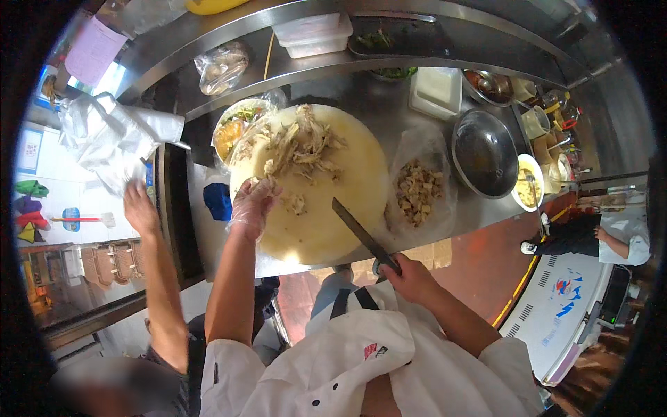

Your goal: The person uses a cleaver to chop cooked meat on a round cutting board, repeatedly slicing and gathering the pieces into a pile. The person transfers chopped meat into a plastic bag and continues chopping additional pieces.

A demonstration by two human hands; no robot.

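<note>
My left hand (254, 204), in a clear plastic glove, has its fingers closed on a piece of pale cooked meat (263, 183) at the left side of the round cutting board (333, 237). Bare, my right hand (409, 276) grips the handle of a long-bladed knife (359, 225), its blade reaching over the board's lower right. A heap of meat and bones (307, 143) lies on the upper part of the board, with a small pile of scraps (296, 203) nearer the middle. Right of the board, a clear plastic bag (448, 177) holds chopped meat chunks (418, 192).
A co-worker's arm (167, 286) reaches toward plastic bags (112, 135) at the left. Behind the board's left edge stands a bowl of mixed food (229, 130). At the right are a metal bowl (484, 154) and a white dish (526, 182). Another person (615, 240) is farther right.
</note>
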